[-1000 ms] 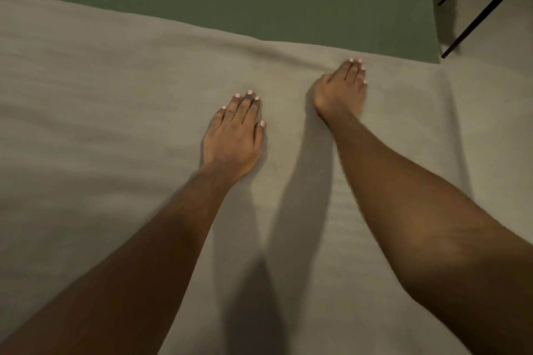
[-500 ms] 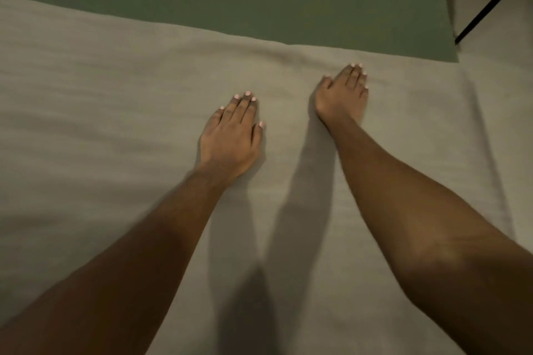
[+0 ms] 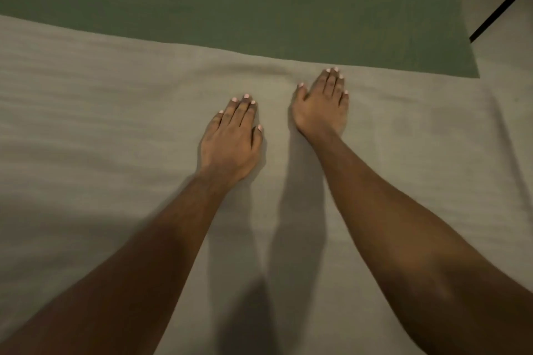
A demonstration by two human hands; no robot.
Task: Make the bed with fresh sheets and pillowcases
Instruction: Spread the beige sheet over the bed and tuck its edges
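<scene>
Two hands lie flat on the pale sheet (image 3: 115, 130), palms down, fingers straight and close together, gripping nothing. The left hand (image 3: 230, 138) sits nearer the body. The right hand (image 3: 321, 106) is further forward and just beside it, with a narrow strip of cloth between them. The sheet is spread wide under both forearms and runs out of view at left and bottom; fine ripples (image 3: 72, 101) cross its left part roughly from left to right. Its far edge (image 3: 202, 47) runs across the view left to right, dropping slightly toward the right, with the green under-layer (image 3: 259, 3) bare beyond it. That edge lies straight ahead of the fingertips (image 3: 334, 75): near the right hand's, noticeably further from the left's. A low ridge of cloth (image 3: 259, 70) sits ahead of the gap between the hands, alongside the edge. Judgement: the step in hand is smoothing the sheet. The next stroke probably goes forward, across the ripples, toward the edge, and the right hand is better placed to reach both the edge and the sheet's right-hand side. Dark-legged furniture (image 3: 496, 16) stands at upper right, well apart from the hands
</scene>
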